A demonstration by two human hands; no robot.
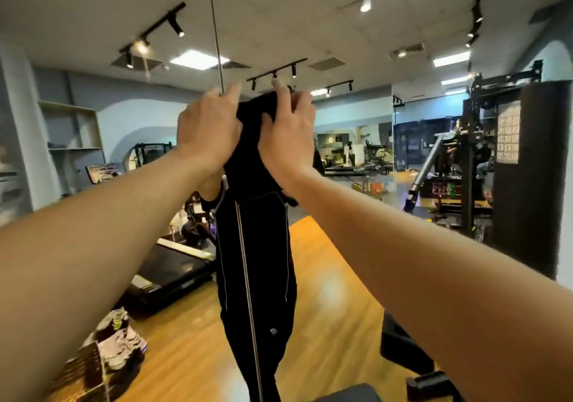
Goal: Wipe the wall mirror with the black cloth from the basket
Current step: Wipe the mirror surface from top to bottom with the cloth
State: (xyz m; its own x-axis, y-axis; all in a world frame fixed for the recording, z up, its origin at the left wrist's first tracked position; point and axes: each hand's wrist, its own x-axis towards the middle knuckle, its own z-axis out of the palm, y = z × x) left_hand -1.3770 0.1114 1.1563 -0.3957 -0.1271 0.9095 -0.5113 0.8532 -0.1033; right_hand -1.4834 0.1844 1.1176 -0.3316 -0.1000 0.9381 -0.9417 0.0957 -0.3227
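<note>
- Two bare hands press a black cloth (252, 113) against a wall mirror (356, 159) at about head height, right beside the thin metal seam (217, 38) that joins two mirror panels.
- The cloth is dark, soft and bunched, its folds showing between the hands and hanging a little below them.
- The left hand (207, 128) lies over the cloth's left side, fingers extended and close together.
- The right hand (288, 132) covers the right side, fingers spread and fairly straight, thumb on the fabric.
- The mirror reflects a person in black clothing (254, 262), a wooden floor (325, 277) and gym machines (465, 159).
- A pale placard (508, 135) on a dark machine carries markings too blurred to read.
</note>
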